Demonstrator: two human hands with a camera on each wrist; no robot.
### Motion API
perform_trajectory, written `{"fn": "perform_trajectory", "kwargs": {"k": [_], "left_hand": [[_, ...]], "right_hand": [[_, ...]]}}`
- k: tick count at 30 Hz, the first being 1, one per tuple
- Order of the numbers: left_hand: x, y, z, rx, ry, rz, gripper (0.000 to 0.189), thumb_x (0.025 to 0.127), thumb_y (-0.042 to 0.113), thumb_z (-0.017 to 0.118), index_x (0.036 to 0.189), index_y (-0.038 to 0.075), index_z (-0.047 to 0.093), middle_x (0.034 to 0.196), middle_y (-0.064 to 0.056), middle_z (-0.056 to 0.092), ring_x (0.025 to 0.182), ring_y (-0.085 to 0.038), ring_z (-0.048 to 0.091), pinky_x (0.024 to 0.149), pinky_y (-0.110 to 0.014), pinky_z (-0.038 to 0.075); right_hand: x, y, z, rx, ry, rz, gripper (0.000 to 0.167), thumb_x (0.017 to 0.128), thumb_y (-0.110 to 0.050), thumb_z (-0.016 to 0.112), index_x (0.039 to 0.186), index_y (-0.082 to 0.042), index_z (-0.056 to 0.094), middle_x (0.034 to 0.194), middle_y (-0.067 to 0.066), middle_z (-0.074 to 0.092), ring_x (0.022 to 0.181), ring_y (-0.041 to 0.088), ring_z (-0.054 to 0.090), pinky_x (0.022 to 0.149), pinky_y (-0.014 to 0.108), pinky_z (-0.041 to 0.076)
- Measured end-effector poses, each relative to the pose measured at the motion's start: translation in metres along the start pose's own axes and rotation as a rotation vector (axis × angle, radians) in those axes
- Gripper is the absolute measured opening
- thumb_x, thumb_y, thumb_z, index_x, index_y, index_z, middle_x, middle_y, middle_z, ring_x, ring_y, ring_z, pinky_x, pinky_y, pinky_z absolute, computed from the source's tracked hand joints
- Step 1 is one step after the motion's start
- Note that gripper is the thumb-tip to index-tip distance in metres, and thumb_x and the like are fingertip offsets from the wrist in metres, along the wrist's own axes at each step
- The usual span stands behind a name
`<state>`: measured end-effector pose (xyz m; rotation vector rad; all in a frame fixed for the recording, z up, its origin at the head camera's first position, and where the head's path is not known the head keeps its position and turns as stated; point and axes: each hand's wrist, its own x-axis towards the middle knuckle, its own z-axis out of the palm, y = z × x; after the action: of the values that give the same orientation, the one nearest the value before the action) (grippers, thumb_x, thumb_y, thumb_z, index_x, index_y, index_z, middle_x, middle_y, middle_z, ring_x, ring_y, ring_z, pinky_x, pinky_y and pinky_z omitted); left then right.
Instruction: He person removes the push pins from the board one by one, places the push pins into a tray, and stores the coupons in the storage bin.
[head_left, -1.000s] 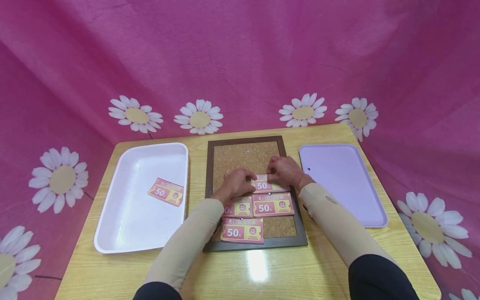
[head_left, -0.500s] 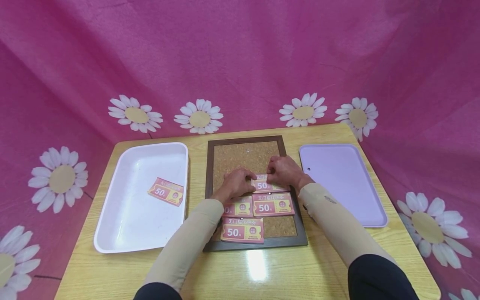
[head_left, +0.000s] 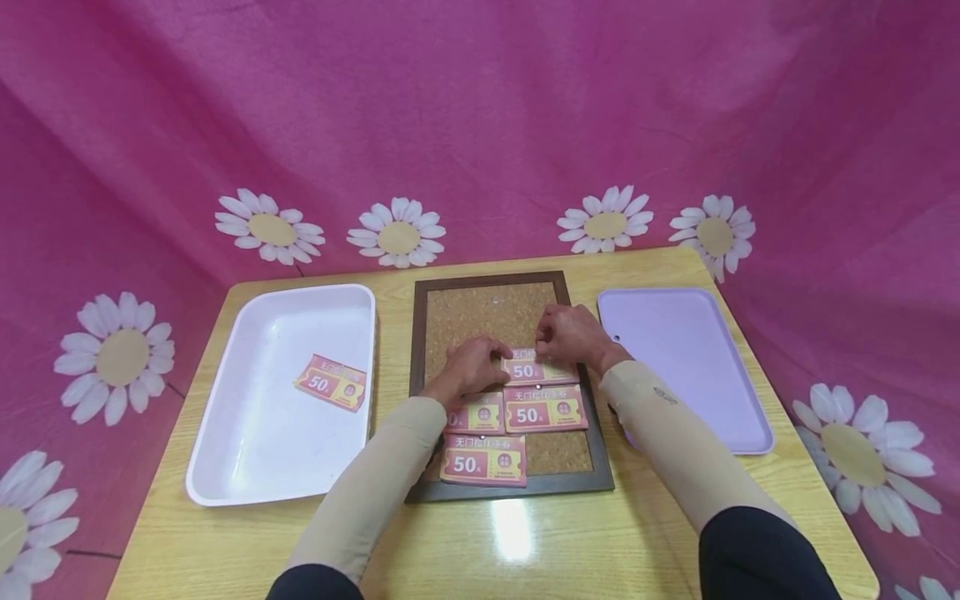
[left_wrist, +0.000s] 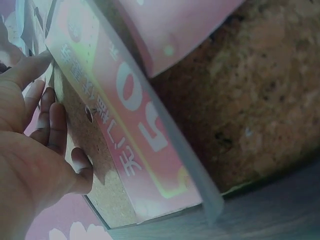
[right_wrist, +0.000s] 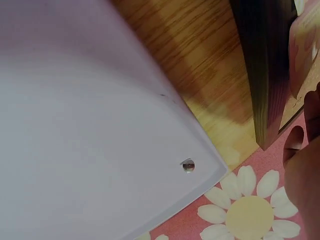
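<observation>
A framed corkboard (head_left: 480, 317) lies mid-table with several pink and yellow "50" coupons on it. My left hand (head_left: 474, 367) rests beside the uppermost coupon (head_left: 521, 372), thumb and a fingertip touching its left edge. In the left wrist view the fingers of that left hand (left_wrist: 37, 145) are loosely bent over the cork, beyond a middle-row coupon (left_wrist: 132, 107). My right hand (head_left: 573, 337) is at the uppermost coupon's top edge, thumb and fingers bent together; whatever is between their tips is hidden. Small pins (head_left: 538, 386) show at the tops of lower coupons.
Left of the board stands a white tray (head_left: 247, 400) holding one loose coupon (head_left: 332, 382). To the right lies a shallow purple tray (head_left: 682, 367), and a small metal thumbtack (right_wrist: 188, 165) sits near its corner. A pink flowered cloth (head_left: 480, 125) hangs behind the wooden table (head_left: 442, 550).
My right hand has shifted slightly up and to the right, showing more of the uppermost coupon. The left hand and the other coupons have stayed in place.
</observation>
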<state>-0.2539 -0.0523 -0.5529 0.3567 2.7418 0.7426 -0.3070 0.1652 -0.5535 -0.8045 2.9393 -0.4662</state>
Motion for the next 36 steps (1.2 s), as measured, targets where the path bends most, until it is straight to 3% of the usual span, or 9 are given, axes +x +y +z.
{"fn": "perform_trajectory", "kwargs": {"k": [4,13,19,22,30,36], "left_hand": [[0.001,-0.002,0.000,-0.010,0.001,0.010,0.037,0.075,0.032,0.080,0.110,0.027,0.070,0.110,0.004,0.065,0.102,-0.016,0.058,0.095,-0.045,0.033],[0.001,-0.005,0.000,-0.124,0.001,0.005,0.035,0.078,0.028,0.077,0.113,0.026,0.068,0.112,0.004,0.063,0.101,-0.017,0.056,0.101,-0.047,0.031],[0.000,-0.005,0.000,-0.249,-0.022,0.027,0.034,0.082,0.018,0.072,0.116,0.021,0.067,0.101,0.001,0.058,0.090,-0.015,0.054,0.081,-0.032,0.045],[0.000,-0.004,-0.001,-0.279,-0.014,0.052,0.034,0.083,0.013,0.071,0.116,0.018,0.066,0.099,0.000,0.058,0.087,-0.015,0.055,0.074,-0.027,0.046],[-0.001,-0.002,-0.005,-0.368,-0.029,0.017,0.036,0.083,0.009,0.067,0.117,0.022,0.063,0.099,-0.001,0.058,0.085,-0.017,0.056,0.070,-0.028,0.048],[-0.001,-0.002,-0.004,-0.362,-0.025,0.009,0.037,0.086,0.006,0.060,0.120,0.023,0.063,0.101,0.000,0.062,0.087,-0.016,0.057,0.073,-0.027,0.048]], "right_hand": [[-0.002,0.002,0.000,-0.010,0.003,-0.001,0.010,0.073,-0.033,0.074,0.077,-0.024,0.071,0.084,-0.009,0.060,0.072,0.010,0.057,0.075,0.034,0.043],[-0.003,0.005,-0.001,-0.014,-0.007,0.002,0.009,0.073,-0.033,0.073,0.078,-0.025,0.072,0.086,-0.010,0.060,0.072,0.010,0.056,0.074,0.034,0.042],[-0.004,0.008,-0.002,-0.014,-0.026,0.008,0.012,0.072,-0.034,0.072,0.078,-0.024,0.071,0.088,-0.008,0.060,0.073,0.012,0.056,0.071,0.032,0.044],[-0.006,0.010,-0.004,0.003,-0.030,0.022,0.014,0.072,-0.035,0.073,0.078,-0.024,0.071,0.088,-0.008,0.060,0.072,0.012,0.056,0.069,0.031,0.044],[-0.008,0.014,-0.011,0.027,-0.012,0.038,0.013,0.071,-0.033,0.073,0.078,-0.022,0.072,0.087,-0.007,0.060,0.072,0.013,0.056,0.070,0.032,0.044],[-0.012,0.022,-0.013,0.008,-0.003,0.052,0.012,0.071,-0.033,0.074,0.076,-0.022,0.071,0.082,-0.006,0.058,0.070,0.012,0.053,0.068,0.032,0.041]]}}
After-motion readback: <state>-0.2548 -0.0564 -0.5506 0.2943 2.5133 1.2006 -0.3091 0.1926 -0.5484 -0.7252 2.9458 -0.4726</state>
